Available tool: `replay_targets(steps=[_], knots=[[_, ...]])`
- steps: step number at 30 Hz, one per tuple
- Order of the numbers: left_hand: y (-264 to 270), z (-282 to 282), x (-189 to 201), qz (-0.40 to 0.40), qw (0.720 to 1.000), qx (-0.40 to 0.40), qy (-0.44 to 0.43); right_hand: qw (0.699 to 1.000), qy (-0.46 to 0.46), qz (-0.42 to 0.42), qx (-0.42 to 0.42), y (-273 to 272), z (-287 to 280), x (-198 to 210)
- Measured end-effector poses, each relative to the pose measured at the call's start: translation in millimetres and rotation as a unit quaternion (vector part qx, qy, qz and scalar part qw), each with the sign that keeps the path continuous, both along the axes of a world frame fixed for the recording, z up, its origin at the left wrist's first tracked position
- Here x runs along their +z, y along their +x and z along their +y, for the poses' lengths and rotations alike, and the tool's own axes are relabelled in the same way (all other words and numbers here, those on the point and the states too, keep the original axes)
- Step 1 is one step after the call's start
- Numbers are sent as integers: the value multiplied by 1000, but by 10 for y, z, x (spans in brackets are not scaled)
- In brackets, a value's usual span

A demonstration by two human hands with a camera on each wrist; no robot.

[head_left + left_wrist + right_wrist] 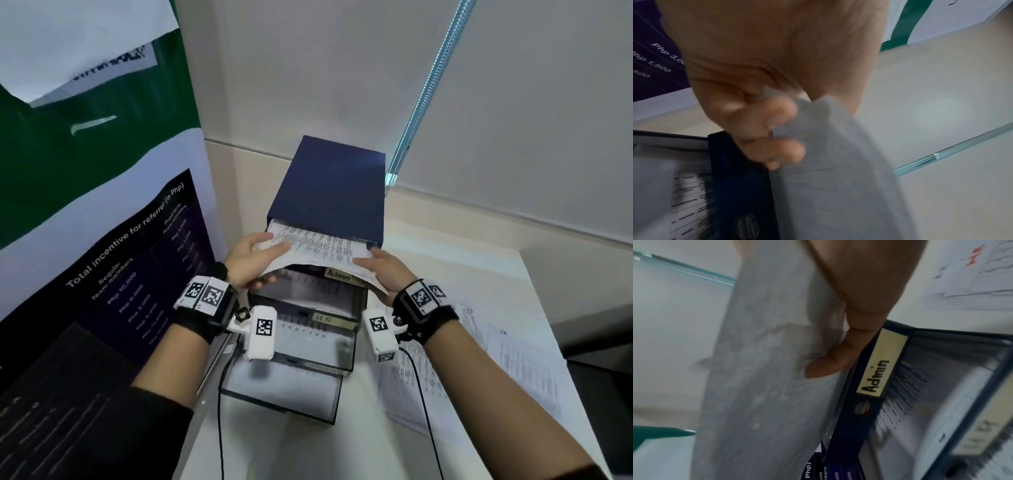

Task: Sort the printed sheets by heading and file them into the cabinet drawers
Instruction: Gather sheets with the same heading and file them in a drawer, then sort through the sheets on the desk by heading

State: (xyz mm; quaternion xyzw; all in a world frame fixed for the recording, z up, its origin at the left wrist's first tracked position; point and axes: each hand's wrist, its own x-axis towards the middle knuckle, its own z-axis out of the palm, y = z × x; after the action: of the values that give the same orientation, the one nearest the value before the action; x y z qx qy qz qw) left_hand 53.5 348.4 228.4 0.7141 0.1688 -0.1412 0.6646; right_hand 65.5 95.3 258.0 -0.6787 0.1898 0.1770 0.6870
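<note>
A dark blue drawer cabinet [329, 192] stands on a white table, its drawers pulled out in steps. The top drawer's label [339, 275] reads "Admin" [879, 368]. Both hands hold a printed sheet [318, 246] over that drawer, with its far edge under the cabinet top. My left hand [260, 253] pinches the sheet's left corner [838, 178], fingers [777, 129] curled beneath it. My right hand [380, 267] grips the right edge, fingers on top and the thumb [830, 366] under the sheet [760, 369]. Printed pages lie in the Admin drawer [900, 394].
A second labelled drawer [325, 320] and a lower drawer [281, 394] jut toward me, both holding paper. Loose printed sheets [479, 359] are spread on the table [534, 274] to the right. A large poster [102, 274] stands at the left; a blind chain [421, 102] hangs behind.
</note>
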Motion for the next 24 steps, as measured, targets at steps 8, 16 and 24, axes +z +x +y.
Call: replay_targets(steps=[8,16,24], knots=[[129,3,-110,-116,978,88,148,987,99,71,103,-28,-163,46],[284,-394,-40,-265,888,80,366,995,79,51,17,389,-71,-131],[515,-776,-302,-190,863,-208,418,994,40,23,99,560,-1,-219]])
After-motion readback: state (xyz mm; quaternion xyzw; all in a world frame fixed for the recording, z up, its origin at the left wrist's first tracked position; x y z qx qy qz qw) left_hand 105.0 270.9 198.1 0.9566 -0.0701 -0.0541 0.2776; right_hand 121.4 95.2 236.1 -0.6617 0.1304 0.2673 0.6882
